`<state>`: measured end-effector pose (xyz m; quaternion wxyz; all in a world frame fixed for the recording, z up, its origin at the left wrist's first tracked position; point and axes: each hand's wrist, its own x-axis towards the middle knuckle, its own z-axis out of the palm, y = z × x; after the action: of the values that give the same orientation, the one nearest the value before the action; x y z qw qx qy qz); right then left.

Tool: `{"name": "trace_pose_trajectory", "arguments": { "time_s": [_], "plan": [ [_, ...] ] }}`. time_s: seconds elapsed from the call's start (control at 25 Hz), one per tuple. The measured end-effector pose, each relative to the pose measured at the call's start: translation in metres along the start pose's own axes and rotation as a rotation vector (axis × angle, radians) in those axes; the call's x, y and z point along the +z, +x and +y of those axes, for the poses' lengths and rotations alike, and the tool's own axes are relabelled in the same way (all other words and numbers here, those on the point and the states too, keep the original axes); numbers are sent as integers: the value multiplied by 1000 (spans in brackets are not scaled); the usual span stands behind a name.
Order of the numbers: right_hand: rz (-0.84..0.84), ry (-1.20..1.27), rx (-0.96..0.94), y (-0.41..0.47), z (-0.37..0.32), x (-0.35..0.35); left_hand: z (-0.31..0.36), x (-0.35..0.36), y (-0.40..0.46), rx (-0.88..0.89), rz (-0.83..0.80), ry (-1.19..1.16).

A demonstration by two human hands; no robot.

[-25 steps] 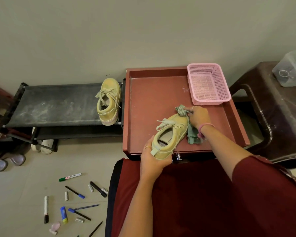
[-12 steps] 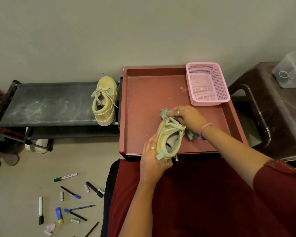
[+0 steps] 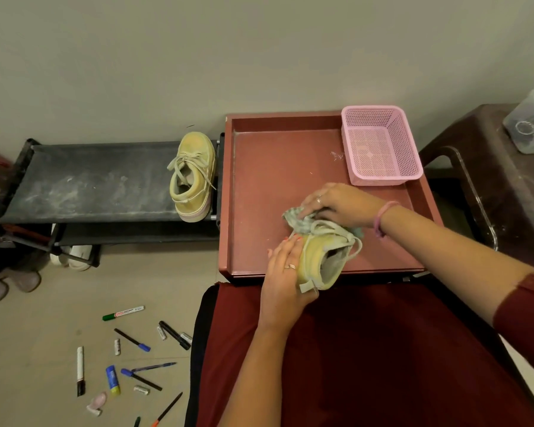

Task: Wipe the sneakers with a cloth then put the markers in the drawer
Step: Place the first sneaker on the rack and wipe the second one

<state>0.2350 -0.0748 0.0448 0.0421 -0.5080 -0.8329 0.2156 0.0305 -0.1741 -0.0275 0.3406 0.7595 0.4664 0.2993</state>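
Sneaker point(image 3: 316, 260) gripped by left hand point(image 3: 285, 272); right fingers point(image 3: 313, 203) press cloth point(image 3: 296, 218).

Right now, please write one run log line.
step: wiping | left hand: holds sneaker | right hand: presses cloth | markers: on floor

on the red-brown rimmed tray top point(image 3: 259, 180), the left hand point(image 3: 285, 272) grips a pale yellow canvas sneaker point(image 3: 322, 260) tilted on its side; the right hand point(image 3: 339, 204) presses a crumpled grey-green cloth point(image 3: 296, 220) against its toe.
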Motion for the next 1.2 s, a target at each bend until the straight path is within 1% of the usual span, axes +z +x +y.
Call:
{"name": "trace_pose_trajectory", "arguments": {
  "time_s": [0.04, 0.08, 0.12, 0.16, 0.2, 0.32, 0.36, 0.4, 0.48, 0.52, 0.56, 0.64, 0.68, 0.72, 0.76, 0.8, 0.84, 0.88, 0.92, 1.0, 1.04, 1.12, 1.2],
  "plan": [
    [25, -35, 78, 2, 15, -6, 0, 0, 0, 19, -2, 24],
    [49, -72, 220, 5, 33, -11, 1, 0, -1, 39, -1, 47],
    [42, -137, 365, 6, 48, -14, 3, 1, -1, 49, 3, 64],
    [17, -186, 436, 7, 51, -14, 3, 1, -1, 49, 5, 71],
    [5, -236, 375, 11, 45, -11, 3, 2, 0, 45, 4, 72],
    [-105, -295, -58, 19, 3, 4, 1, 3, -1, 57, 12, 96],
    [-126, -310, -107, 18, 3, 0, 1, 2, 0, 60, 7, 97],
    [-109, -330, -50, 17, 14, -6, 1, 2, -1, 61, 0, 92],
    [-105, -388, 279, 16, 40, -15, 2, 2, -1, 52, -6, 84],
    [-105, -373, 373, 15, 46, -13, 2, 2, -1, 39, -5, 74],
    [-77, -364, 343, 15, 44, -10, 2, 2, -1, 18, -6, 54],
    [-66, -287, 113, 14, 23, 2, 3, 0, -1, -47, -3, -13],
    [-49, -224, 33, 11, 16, 8, 4, -1, -1, -84, -10, -49],
    [5, -143, 35, 6, 16, 10, 4, -2, -1, -118, -17, -84],
    [84, -66, 133, -1, 24, 8, 4, -2, -1, -148, -16, -115],
    [177, 6, 271, -8, 37, 9, 5, -3, -1, -181, -10, -143],
    [227, 43, 409, -15, 44, 12, 5, -4, 0, -216, 0, -167],
    [227, 22, 503, -23, 42, 16, 6, -4, 0, -249, 10, -189],
    [207, -51, 509, -30, 36, 23, 7, -5, 0, -281, 21, -217],
    [177, -173, 354, -41, 16, 38, 6, -5, 0, -331, 45, -265],
    [179, -179, 322, -49, 10, 42, 4, -3, -1, -340, 49, -277],
    [199, -176, 399, -58, 22, 42, 6, -2, 0, -337, 57, -292],
    [222, -175, 583, -48, 36, 42, 7, 0, 1, -351, 70, -308]
  ]
}}
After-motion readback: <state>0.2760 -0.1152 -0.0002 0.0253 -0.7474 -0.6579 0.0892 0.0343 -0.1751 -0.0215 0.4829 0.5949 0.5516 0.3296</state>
